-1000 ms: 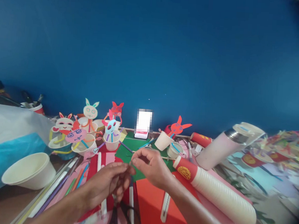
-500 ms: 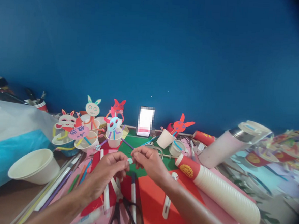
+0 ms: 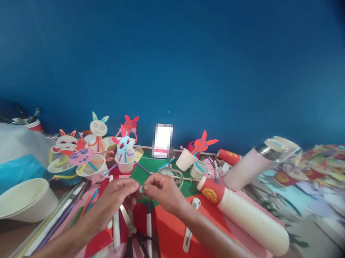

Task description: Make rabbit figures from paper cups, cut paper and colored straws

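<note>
My left hand is closed in a pinch, thumb and forefinger on a small pale green paper piece. From the other side my right hand pinches at the same piece, its fingertips nearly touching those of the left. Most of the piece is hidden between the fingers. Below the hands lie scissors with black handles and a white marker. Red paper and green paper are spread under and beyond them. A utility knife rests on the red sheet, under my right forearm.
Paper cups with pipe-cleaner figures stand at back left, another figure cup at back right. A phone leans by the wall. A long cup stack and a flask lie right. A white bowl sits left.
My fingertips have come closer together, and the green piece shows less between them. My right hand has lowered onto it. The whole view has shifted slightly to the right.
</note>
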A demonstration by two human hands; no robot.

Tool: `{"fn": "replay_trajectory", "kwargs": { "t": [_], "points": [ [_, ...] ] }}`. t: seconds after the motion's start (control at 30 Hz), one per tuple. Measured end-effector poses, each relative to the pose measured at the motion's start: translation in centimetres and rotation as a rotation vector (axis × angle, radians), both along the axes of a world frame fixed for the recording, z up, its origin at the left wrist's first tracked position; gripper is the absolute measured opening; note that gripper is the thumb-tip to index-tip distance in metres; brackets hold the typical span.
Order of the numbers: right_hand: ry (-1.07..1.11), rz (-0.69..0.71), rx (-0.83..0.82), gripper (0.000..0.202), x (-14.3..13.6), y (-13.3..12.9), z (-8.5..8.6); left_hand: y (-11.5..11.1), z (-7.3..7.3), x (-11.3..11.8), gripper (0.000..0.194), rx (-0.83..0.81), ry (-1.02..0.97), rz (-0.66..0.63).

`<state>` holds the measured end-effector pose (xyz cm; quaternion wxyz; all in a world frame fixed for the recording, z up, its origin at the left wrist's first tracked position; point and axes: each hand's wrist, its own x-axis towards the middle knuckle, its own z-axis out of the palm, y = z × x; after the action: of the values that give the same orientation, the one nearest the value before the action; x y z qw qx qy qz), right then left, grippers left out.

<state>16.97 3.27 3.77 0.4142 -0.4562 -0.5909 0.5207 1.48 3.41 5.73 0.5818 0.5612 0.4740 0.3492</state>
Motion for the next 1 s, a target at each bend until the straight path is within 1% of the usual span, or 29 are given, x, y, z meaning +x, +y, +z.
{"fn": "replay_trajectory", "kwargs": {
  "t": [0.07, 0.2, 0.37, 0.47, 0.53, 0.6, 0.73, 0.77, 0.83, 0.9, 1.0],
  "points": [
    [-0.044, 0.006, 0.017, 0.011, -0.2, -0.1, -0.7, 0.3, 0.3, -0.3, 0.025, 0.057, 0.079, 0.027],
    [-0.097, -0.007, 0.069, 0.013, -0.6, -0.3, -1.5, 1.0, 0.5, -0.7, 0.02, 0.061, 0.173, -0.062],
    [-0.108, -0.019, 0.08, 0.013, -0.7, -0.4, -1.6, 1.4, 0.4, -1.2, 0.019, 0.046, 0.183, -0.184],
    [-0.089, -0.001, 0.071, 0.012, -0.6, -0.4, -1.3, 1.4, 0.4, -1.4, 0.019, 0.056, 0.177, -0.197],
    [-0.078, 0.006, 0.072, 0.013, -0.4, -0.3, -0.7, 1.3, 0.4, -1.5, 0.018, 0.061, 0.164, -0.17],
    [-0.051, -0.027, 0.086, 0.014, 0.4, 0.0, 0.3, 1.4, 0.4, -1.7, 0.018, 0.062, 0.128, -0.1],
    [0.047, -0.245, 0.172, 0.012, 3.5, 1.0, 3.0, 1.9, 0.4, -2.5, 0.018, 0.059, -0.011, 0.053],
    [0.067, -0.303, 0.205, 0.012, 4.4, 1.2, 3.6, 2.1, 0.4, -2.6, 0.018, 0.05, -0.05, 0.075],
    [0.102, -0.368, 0.248, 0.013, 5.8, 1.5, 4.3, 2.4, 0.3, -2.8, 0.018, 0.038, -0.097, 0.103],
    [0.111, -0.396, 0.273, 0.014, 6.3, 1.7, 4.5, 2.4, 0.2, -2.8, 0.018, 0.055, -0.097, 0.112],
    [0.045, -0.357, 0.248, 0.014, 5.3, 1.5, 3.7, 2.0, 0.1, -2.2, 0.02, 0.102, -0.042, 0.095]
  ]
}}
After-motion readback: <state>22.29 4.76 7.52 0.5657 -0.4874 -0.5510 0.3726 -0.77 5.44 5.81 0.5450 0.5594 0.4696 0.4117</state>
